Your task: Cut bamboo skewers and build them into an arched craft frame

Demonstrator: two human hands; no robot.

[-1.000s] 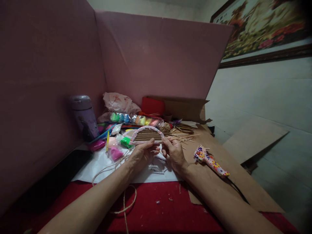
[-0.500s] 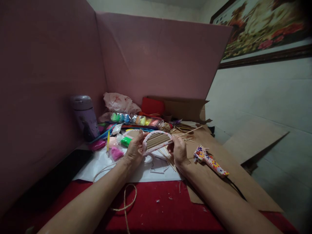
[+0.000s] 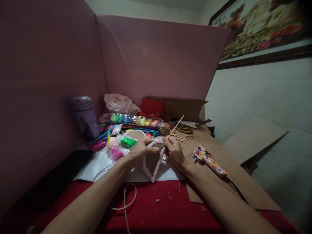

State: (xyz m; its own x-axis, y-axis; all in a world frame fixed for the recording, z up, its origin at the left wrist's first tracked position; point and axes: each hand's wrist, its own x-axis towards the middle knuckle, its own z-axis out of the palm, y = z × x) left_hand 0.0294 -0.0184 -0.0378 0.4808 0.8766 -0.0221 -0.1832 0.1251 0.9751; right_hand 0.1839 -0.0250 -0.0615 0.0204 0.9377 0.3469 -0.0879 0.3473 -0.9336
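Observation:
Between my hands is a half-round cardboard piece (image 3: pixel 151 162), its rim wrapped in pale pink-and-white material. It hangs steeply tilted, one corner pointing down towards the red cloth. My left hand (image 3: pixel 141 150) pinches its upper left part, thumb across the front. My right hand (image 3: pixel 175 151) is closed at the upper right edge, and a thin wooden stick (image 3: pixel 177 126) juts up and right from its fingers; the stick's lower end is hidden. Behind my left hand lies a similar cardboard piece (image 3: pixel 136 134) with wrapped edges.
A flower-patterned glue gun (image 3: pixel 210 161) lies on the brown cardboard sheet (image 3: pixel 240 185) at right. Loose sticks (image 3: pixel 184 138), a twine ball (image 3: pixel 164 127) and packaged coloured clay (image 3: pixel 143 121) sit behind my hands. A purple bottle (image 3: pixel 85 117) stands left; twine (image 3: pixel 125 204) trails across the red cloth (image 3: pixel 156 214).
The cardboard piece has turned from lying nearly level, arch up, to steeply tilted with a corner down. The stick in my right hand now points more steeply upward.

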